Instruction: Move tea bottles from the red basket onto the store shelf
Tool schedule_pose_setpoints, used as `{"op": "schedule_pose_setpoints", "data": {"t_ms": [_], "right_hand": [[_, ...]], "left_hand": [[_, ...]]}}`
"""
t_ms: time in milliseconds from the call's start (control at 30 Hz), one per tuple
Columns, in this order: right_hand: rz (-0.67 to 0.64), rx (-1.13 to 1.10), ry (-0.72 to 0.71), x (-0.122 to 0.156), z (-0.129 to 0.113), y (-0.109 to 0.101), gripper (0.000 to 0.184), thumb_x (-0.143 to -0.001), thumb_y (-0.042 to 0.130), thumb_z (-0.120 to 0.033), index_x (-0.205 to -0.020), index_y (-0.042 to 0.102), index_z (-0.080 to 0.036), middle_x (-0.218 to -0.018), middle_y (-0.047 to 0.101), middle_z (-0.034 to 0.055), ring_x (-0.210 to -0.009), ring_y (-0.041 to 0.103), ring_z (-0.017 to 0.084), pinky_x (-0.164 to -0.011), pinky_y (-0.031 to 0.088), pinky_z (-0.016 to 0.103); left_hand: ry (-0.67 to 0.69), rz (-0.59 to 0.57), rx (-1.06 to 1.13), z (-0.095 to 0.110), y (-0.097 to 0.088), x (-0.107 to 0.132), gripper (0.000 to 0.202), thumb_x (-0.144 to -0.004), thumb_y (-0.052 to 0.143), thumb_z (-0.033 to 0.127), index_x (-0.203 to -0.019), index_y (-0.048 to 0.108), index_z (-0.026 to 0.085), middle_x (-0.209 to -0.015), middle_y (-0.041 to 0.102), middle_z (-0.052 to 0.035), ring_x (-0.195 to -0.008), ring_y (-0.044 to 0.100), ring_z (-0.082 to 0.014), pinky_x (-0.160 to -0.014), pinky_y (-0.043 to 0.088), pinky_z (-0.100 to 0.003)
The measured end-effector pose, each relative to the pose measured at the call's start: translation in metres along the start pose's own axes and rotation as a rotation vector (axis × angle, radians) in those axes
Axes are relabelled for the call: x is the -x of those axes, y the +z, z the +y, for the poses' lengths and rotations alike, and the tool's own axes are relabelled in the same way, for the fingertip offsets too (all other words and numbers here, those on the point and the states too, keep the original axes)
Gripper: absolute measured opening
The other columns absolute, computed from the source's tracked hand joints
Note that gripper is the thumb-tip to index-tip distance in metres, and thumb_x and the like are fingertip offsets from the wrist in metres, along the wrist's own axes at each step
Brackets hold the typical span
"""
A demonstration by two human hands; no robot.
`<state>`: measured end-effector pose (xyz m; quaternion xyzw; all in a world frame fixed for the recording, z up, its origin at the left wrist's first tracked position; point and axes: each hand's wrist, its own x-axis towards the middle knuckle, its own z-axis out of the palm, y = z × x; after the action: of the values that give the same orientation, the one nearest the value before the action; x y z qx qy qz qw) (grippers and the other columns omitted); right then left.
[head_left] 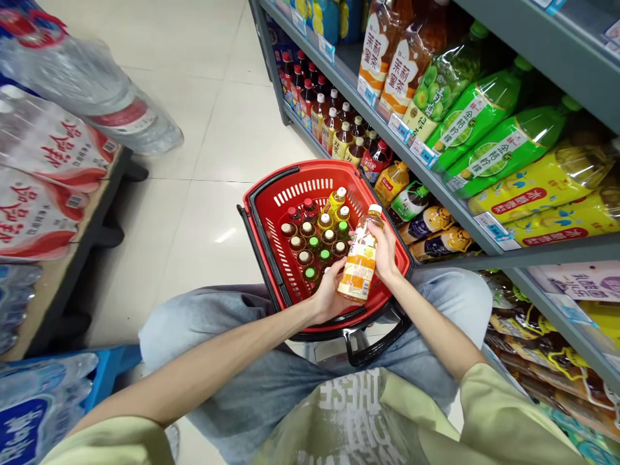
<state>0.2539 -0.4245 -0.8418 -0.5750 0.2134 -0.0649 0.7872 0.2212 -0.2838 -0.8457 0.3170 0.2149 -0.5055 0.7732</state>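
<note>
A bottle of amber tea (359, 265) with a white cap and an orange-and-white label is held tilted above the right side of a red shopping basket (310, 173). My right hand (382, 250) is wrapped round its upper part. My left hand (330, 294) grips it near the base, fingers partly hidden behind the bottle. Inside the basket stand several small drink bottles (307, 228) with white, green and red caps, packed close together. The basket sits between my knees, its black handle (378, 349) folded down towards me.
A grey shelf (465, 239) on the right carries large tea bottles (484, 139); small bottles (331, 126) line its lowest level. On the left, shrink-wrapped water packs (53, 155) rest on a pallet (92, 239). Another water pack (48, 394) lies at the lower left. Pale floor tiles (194, 129) stretch ahead.
</note>
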Motion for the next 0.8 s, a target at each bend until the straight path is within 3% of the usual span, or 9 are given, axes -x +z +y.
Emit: {"op": "schedule_pose_setpoints", "data": {"t_ms": [167, 300, 567, 800], "right_hand": [[-0.133, -0.128, 0.023, 0.003, 0.000, 0.000, 0.025, -0.080, 0.068, -0.042, -0.095, 0.062, -0.023, -0.077, 0.074, 0.0019, -0.076, 0.074, 0.025, -0.063, 0.059, 0.034], [-0.144, -0.100, 0.025, 0.001, 0.001, -0.002, 0.027, -0.079, 0.068, -0.046, -0.089, 0.061, -0.022, -0.078, 0.074, 0.0027, -0.075, 0.074, 0.025, -0.062, 0.059, 0.033], [-0.123, -0.082, 0.031, 0.000, 0.001, -0.002, 0.031, -0.078, 0.069, -0.049, -0.090, 0.061, -0.022, -0.078, 0.073, 0.0024, -0.071, 0.074, 0.023, -0.057, 0.057, 0.031], [-0.114, -0.095, 0.041, -0.003, 0.009, -0.004, 0.030, -0.079, 0.067, -0.048, -0.092, 0.060, -0.022, -0.081, 0.074, 0.0031, -0.072, 0.074, 0.023, -0.058, 0.057, 0.031]], "left_hand": [[-0.066, -0.233, -0.052, -0.003, -0.005, 0.007, 0.065, -0.093, 0.043, 0.066, -0.119, 0.067, 0.011, -0.101, 0.075, -0.0171, -0.089, 0.070, -0.0293, -0.075, 0.052, -0.039], [-0.022, -0.316, -0.078, -0.005, -0.008, 0.009, 0.058, -0.086, 0.055, 0.053, -0.124, 0.064, 0.010, -0.110, 0.074, -0.0188, -0.100, 0.069, -0.0325, -0.081, 0.051, -0.041], [0.040, -0.287, -0.171, -0.007, -0.008, 0.008, 0.048, -0.073, 0.069, 0.035, -0.115, 0.066, 0.011, -0.115, 0.073, -0.0177, -0.098, 0.069, -0.0269, -0.078, 0.052, -0.035], [0.074, -0.169, -0.232, -0.010, -0.001, 0.007, 0.051, -0.073, 0.071, 0.042, -0.114, 0.065, 0.012, -0.101, 0.075, -0.0137, -0.088, 0.069, -0.0246, -0.073, 0.050, -0.032]]}}
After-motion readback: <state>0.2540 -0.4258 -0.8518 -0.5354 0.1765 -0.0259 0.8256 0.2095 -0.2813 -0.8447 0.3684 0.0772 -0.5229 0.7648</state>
